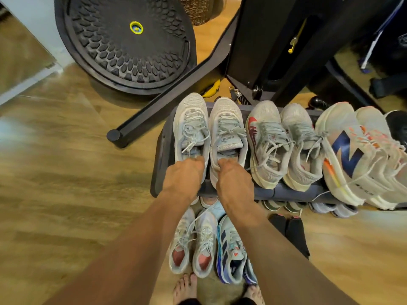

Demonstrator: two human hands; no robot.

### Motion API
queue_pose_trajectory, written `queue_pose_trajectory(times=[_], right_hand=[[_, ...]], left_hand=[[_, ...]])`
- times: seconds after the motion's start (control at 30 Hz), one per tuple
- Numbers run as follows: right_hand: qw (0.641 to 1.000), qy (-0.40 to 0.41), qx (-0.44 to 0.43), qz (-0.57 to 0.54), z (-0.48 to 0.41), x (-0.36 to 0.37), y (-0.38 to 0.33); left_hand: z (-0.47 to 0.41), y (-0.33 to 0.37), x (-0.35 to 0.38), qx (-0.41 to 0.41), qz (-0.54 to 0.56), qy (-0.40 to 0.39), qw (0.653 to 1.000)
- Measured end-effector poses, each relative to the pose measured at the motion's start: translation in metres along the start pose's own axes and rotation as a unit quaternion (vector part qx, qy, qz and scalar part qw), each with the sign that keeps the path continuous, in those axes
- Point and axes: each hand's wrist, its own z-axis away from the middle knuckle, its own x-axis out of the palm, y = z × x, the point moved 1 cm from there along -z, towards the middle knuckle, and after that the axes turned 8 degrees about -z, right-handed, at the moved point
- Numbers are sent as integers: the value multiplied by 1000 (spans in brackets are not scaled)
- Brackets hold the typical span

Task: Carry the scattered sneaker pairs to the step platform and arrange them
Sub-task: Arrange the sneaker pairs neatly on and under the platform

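Observation:
A dark grey step platform (pixel 159 159) carries three sneaker pairs side by side, toes pointing away from me. At its left end stands a white-grey pair: my left hand (pixel 184 177) grips the heel of the left shoe (pixel 191 119) and my right hand (pixel 234 179) grips the heel of the right shoe (pixel 228 126), fingers hooked into the openings. Beside them sit a grey pair with a red logo (pixel 266 142) and a white pair with a blue N (pixel 352 155). On the floor near my feet lie a white pair with pink insoles (pixel 193 245) and a blue-striped pair (pixel 231 249).
A black machine leg (pixel 167 95) runs diagonally behind the platform, next to a round black disc (pixel 125 40). More shoes (pixel 282 205) peek out from under the platform's front edge, and a black pair (pixel 293 230) lies on the wood floor at right. My bare feet (pixel 185 289) are at the bottom.

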Motion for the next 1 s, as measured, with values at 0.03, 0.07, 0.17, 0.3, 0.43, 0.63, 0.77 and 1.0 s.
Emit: queue_pose_trajectory(times=[0.03, 0.07, 0.17, 0.3, 0.43, 0.63, 0.77, 1.0], right_hand=[[1000, -7, 5, -1, 1, -1, -1], [1000, -15, 7, 0, 1, -1, -1], [999, -26, -4, -22, 3, -6, -1], [994, 52, -30, -90, 15, -27, 11], [979, 180, -38, -91, 29, -60, 51], [982, 161, 89, -48, 29, -94, 130], [997, 39, 56, 36, 20, -89, 159], [998, 0, 50, -30, 1, -93, 182]], left_hand=[[1, 0, -1, -1, 5, -8, 1000], [2, 1, -3, -2, 10, -16, 1000], [3, 1, -11, -24, 26, -49, 998], [7, 8, -35, -105, 147, 57, 982], [17, 49, -58, -14, 249, 148, 957], [8, 131, -58, 117, 235, 9, 965], [-3, 168, -49, 88, 153, -84, 981], [-20, 193, -39, -6, 143, -115, 983]])
